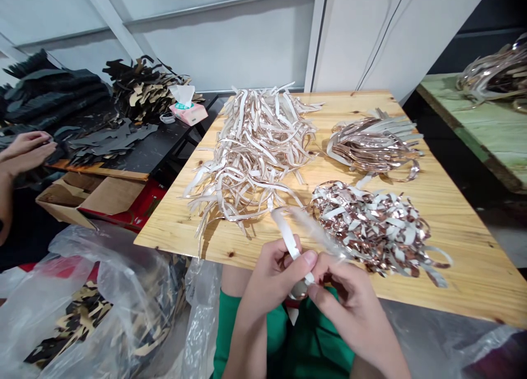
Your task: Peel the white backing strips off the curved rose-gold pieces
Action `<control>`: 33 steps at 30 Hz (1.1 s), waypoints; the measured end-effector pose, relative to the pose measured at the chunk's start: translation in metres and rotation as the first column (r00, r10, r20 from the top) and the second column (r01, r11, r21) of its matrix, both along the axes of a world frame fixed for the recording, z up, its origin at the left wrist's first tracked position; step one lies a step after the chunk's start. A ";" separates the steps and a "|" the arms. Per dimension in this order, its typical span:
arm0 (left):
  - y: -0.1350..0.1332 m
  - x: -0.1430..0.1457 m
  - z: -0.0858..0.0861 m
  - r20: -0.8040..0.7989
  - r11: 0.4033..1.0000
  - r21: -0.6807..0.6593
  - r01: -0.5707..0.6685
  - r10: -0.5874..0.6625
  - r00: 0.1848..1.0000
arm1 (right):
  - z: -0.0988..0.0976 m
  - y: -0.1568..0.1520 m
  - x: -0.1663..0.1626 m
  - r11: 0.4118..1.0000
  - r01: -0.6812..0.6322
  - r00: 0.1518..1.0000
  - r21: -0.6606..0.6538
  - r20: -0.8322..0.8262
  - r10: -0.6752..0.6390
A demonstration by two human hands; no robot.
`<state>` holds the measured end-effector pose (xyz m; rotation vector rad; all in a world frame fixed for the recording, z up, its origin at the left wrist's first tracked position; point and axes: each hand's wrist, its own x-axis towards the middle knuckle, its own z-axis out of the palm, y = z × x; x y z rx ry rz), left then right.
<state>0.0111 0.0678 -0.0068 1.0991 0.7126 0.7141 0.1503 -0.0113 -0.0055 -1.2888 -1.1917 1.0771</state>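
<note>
My left hand (274,274) and my right hand (349,299) meet just below the front edge of a wooden table (465,225). Both pinch one white, shiny-backed strip (290,239) that curls up from my fingers; part of it is blurred. A big pile of pale strips (251,148) lies on the table's left half. A pile of short rose-gold and white strips (370,225) sits nearest my right hand. A third bundle of longer metallic strips (374,143) lies behind it.
Clear plastic bags (102,302) with dark scraps stand at the lower left. Another person's hand (24,151) rests on a black table (152,148) with dark cut pieces, a cardboard box (78,195) and a pink tissue box (188,111). A green table (473,115) holds more strips.
</note>
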 end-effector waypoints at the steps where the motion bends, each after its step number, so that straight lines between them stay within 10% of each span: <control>1: 0.000 0.000 0.001 0.001 1.000 -0.021 0.011 -0.011 1.000 | 0.000 0.000 0.000 1.000 -0.012 1.000 -0.005 -0.015 0.012; 11: 0.001 -0.001 0.001 -0.161 0.998 0.055 0.028 -0.019 0.987 | 0.004 0.002 -0.001 0.999 0.040 0.971 -0.021 -0.237 -0.044; 17: 0.000 -0.005 -0.001 -0.262 0.929 0.360 -0.088 0.191 0.946 | 0.006 0.004 -0.004 0.997 0.074 0.975 0.005 -0.208 -0.072; 23: 0.003 -0.015 0.005 -0.203 0.911 0.398 0.113 -0.033 0.979 | 0.005 0.005 -0.009 0.994 0.107 0.971 0.013 -0.215 -0.102; 33: 0.004 -0.017 0.007 -0.190 0.857 0.500 0.126 -0.034 0.981 | 0.006 0.007 -0.008 0.990 0.128 0.978 0.050 -0.174 -0.118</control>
